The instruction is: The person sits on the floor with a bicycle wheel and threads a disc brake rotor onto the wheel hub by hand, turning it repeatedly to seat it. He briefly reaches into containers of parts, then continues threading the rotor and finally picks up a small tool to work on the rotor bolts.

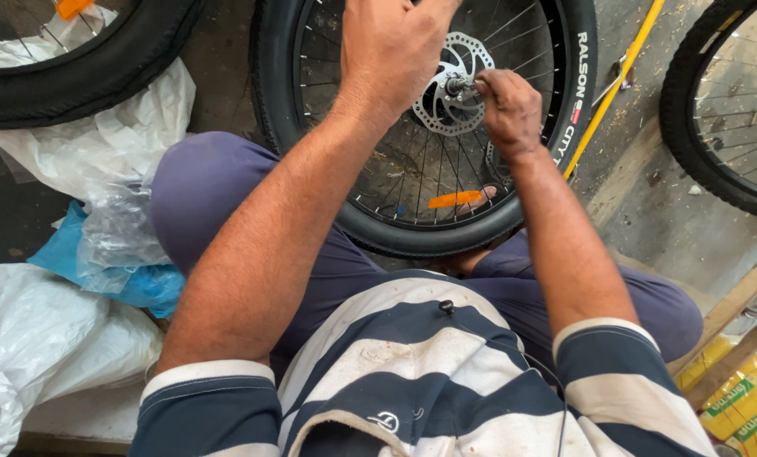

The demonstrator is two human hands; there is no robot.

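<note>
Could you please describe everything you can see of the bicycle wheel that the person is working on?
The bicycle wheel stands upright between the seated person's knees, its lower edge near the lap. It has a black rubber tyre with white and red lettering, a dark rim and thin metal spokes, one pair carrying an orange reflector. A silvery, perforated brake disc sits at the hub. The right hand pinches the axle end at the disc's centre, while the left hand rests over the wheel's upper part, hiding it.
</note>
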